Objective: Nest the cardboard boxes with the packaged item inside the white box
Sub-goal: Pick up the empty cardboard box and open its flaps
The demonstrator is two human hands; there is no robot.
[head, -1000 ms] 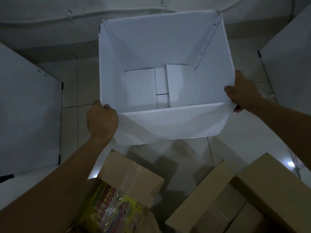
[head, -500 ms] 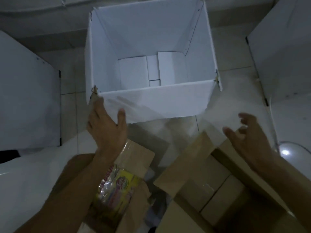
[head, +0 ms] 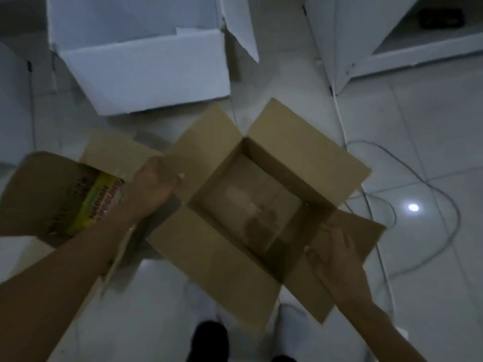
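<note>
The white box (head: 146,74) stands open on the tiled floor at the upper left. Below it, in the middle, a large brown cardboard box (head: 209,252) lies open with all flaps spread and nothing inside. My left hand (head: 154,184) holds the edge of its left flap, thumb on top. My right hand (head: 337,257) rests with spread fingers on its right flap. A smaller brown box (head: 34,189) sits at the left, partly under my left forearm, with the yellow packaged item (head: 102,202) inside it.
A white cabinet (head: 339,35) stands at the upper right and a white panel (head: 13,100) at the far left. Grey cables (head: 444,205) loop over the floor to the right. My dark shoes (head: 209,338) show at the bottom edge.
Both hands let go of the white box, which now stands on the floor, and dropped to the large brown box. The view tilted down toward the brown boxes.
</note>
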